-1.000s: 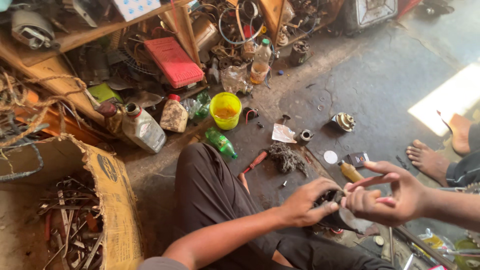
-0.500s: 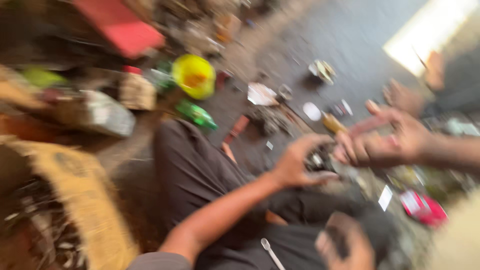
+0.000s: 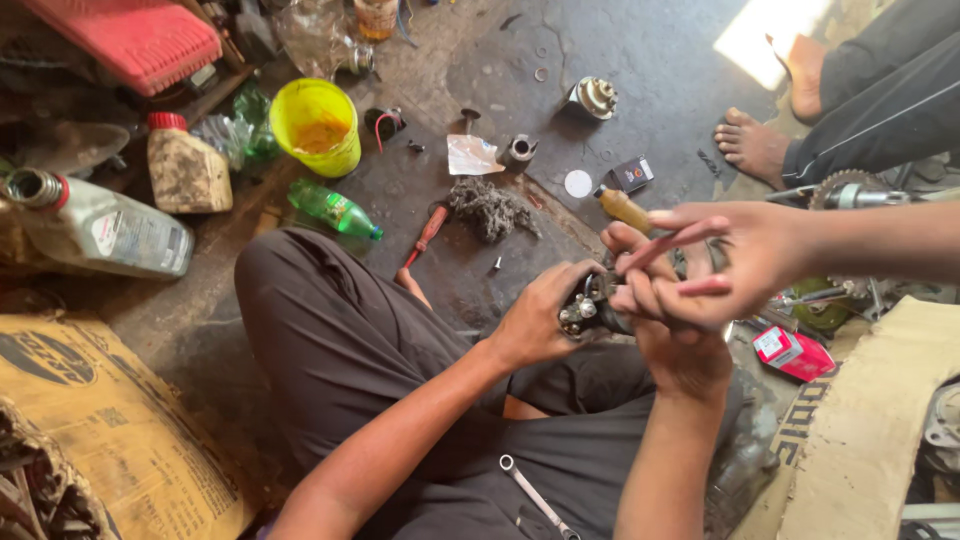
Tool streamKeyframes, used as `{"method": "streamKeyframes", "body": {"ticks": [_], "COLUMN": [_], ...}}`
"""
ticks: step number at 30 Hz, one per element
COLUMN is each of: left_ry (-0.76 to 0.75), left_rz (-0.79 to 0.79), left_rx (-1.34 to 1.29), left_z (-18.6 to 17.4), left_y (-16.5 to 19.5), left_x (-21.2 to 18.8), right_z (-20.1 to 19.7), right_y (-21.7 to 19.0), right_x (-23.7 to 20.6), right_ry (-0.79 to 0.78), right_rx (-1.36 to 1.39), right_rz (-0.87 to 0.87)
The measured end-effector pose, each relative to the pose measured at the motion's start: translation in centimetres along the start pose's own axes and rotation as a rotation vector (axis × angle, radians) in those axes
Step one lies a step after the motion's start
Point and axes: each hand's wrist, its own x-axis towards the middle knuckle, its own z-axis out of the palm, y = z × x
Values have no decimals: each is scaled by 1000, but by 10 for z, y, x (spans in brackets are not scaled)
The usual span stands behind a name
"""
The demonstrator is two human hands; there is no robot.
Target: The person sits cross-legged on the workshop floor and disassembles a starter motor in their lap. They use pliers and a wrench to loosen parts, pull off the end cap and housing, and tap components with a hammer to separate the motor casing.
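— Where is the small metal part (image 3: 585, 308)?
— Over the lap, gripped by the left hand (image 3: 537, 318); the right hand (image 3: 668, 330) is closed on its right end, and another person's hand (image 3: 745, 262) pinches there too
— The risk?
— Three crowded hands could likely jostle it loose onto the greasy floor (image 3: 620, 90)
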Motion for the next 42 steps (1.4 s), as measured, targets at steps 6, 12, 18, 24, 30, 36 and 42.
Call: {"method": "streamKeyframes", "body": {"ticks": [6, 12, 18, 24, 30, 36, 42], "left_ry": [-19, -9, 35, -44, 28, -25, -27], "left_rz": [-52, -59, -35, -95, -13, -86, -64], "left_rx": [1, -48, -31, -86, -65, -51, -85], "left_z": [-2, -5, -5, -8, -4, -7, -7], "left_y": [-3, -1, 1, -2, 2, -8, -12], "left_x": [4, 3, 1, 4, -2, 8, 9], "right_z": [-3, 39, 73, 51, 54, 58, 50], "right_y": [115, 120, 81, 132, 102, 101, 131], "right_x": [42, 42, 25, 39, 36, 44, 52], "right_ry": [-270, -64, 76, -16, 77, -19, 2], "right_rx": [-406, -316, -266, -407, -184, -171, -237], "right_rz": [-1558, -1764, -1442, -1968, -1671, -1786, -2061]}}
